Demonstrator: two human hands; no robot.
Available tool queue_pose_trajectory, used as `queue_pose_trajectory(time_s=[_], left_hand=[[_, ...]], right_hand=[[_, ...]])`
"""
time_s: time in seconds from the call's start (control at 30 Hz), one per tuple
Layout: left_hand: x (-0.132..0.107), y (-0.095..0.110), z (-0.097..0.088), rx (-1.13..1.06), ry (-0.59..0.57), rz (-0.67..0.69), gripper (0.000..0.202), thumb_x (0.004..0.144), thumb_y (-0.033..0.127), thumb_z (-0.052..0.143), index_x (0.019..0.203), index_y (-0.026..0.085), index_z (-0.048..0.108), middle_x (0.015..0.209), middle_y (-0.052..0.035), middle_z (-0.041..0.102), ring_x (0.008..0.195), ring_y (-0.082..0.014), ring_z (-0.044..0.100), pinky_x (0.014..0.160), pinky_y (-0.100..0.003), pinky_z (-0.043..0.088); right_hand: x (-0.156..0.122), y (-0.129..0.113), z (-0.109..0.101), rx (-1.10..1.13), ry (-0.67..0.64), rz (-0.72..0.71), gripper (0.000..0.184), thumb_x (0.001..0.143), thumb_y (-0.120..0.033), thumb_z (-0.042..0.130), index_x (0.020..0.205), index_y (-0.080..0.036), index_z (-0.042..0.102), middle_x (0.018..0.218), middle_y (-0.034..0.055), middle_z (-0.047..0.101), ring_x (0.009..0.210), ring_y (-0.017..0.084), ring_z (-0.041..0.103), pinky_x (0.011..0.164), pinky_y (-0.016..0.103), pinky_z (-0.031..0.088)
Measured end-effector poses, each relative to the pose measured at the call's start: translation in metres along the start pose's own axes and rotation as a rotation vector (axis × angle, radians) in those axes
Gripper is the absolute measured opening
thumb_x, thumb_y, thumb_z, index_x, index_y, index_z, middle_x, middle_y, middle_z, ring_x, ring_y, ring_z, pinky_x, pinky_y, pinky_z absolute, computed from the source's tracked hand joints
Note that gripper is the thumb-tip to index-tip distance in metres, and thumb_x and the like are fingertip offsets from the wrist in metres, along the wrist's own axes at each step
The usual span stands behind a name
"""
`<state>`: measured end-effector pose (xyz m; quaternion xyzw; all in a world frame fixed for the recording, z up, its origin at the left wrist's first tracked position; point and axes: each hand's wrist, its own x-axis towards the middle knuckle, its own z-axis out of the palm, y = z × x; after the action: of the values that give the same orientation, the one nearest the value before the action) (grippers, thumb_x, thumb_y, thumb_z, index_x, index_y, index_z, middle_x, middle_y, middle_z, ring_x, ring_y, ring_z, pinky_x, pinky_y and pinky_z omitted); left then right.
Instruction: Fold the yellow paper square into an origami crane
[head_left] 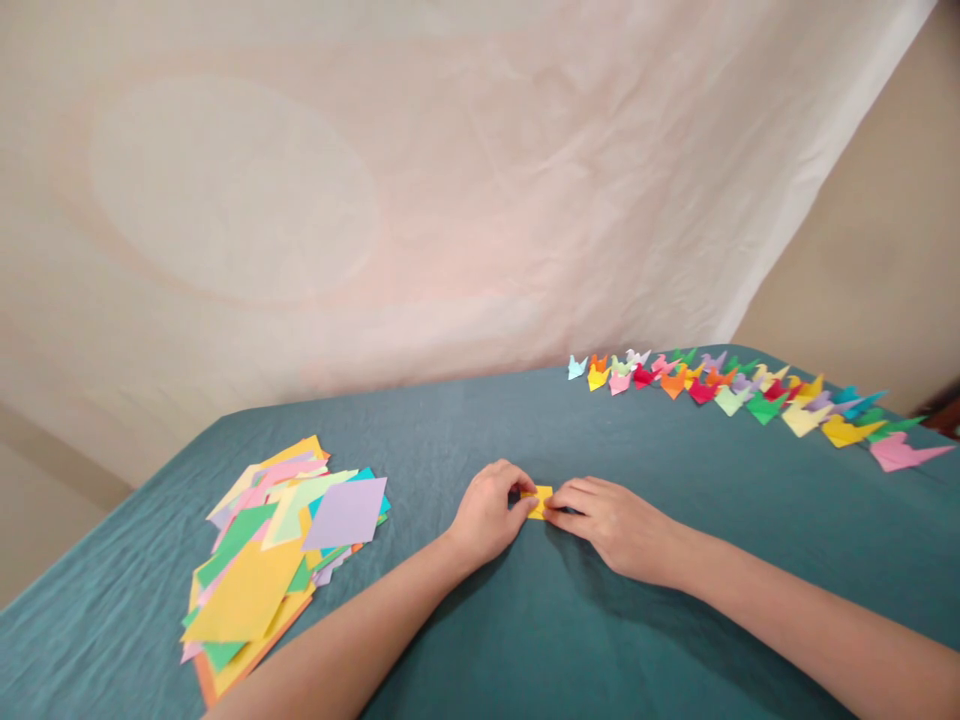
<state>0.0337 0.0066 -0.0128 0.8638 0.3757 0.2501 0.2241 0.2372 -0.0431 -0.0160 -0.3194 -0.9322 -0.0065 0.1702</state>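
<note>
A small folded piece of yellow paper [539,503] lies between my two hands near the middle of the table. My left hand [493,508] pinches its left side with thumb and fingertips. On its right edge, the fingers of my right hand [607,520] are closed and pressed together. Both hands rest low at the tabletop, and parts of the paper are hidden under the fingertips. The exact shape of the fold is too small to make out.
To the left lies a loose pile of coloured paper squares [255,590], topped by a lilac sheet [345,513]. Rows of folded paper birds [727,398] stand at the back right. A dark green cloth [465,640] covers the table, and a pale sheet [450,200] hangs behind it.
</note>
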Motion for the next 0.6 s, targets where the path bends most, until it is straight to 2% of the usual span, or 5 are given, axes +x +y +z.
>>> queue_pose_trajectory(time_s=[0.27, 0.6], left_hand=[[-0.002, -0.0008, 0.0009, 0.102, 0.059, -0.045, 0.018, 0.079, 0.021, 0.055, 0.097, 0.021, 0.06, 0.096, -0.0033, 0.059, 0.093, -0.0187, 0.052, 0.084, -0.035, 0.041], [-0.0029, 0.0015, -0.0005, 0.17, 0.044, -0.086, 0.018, 0.08, 0.02, 0.053, 0.096, 0.024, 0.061, 0.098, -0.0021, 0.057, 0.095, -0.0192, 0.05, 0.085, -0.035, 0.039]], right_hand=[[0.0006, 0.0027, 0.0002, 0.029, 0.022, -0.014, 0.032, 0.089, -0.011, 0.042, 0.115, -0.018, 0.058, 0.111, 0.0098, 0.061, 0.099, 0.019, 0.053, 0.083, 0.037, 0.047], [0.003, 0.0017, -0.0008, 0.028, -0.012, -0.018, 0.034, 0.088, -0.009, 0.041, 0.116, -0.017, 0.058, 0.111, 0.0085, 0.063, 0.095, 0.02, 0.052, 0.08, 0.037, 0.047]])
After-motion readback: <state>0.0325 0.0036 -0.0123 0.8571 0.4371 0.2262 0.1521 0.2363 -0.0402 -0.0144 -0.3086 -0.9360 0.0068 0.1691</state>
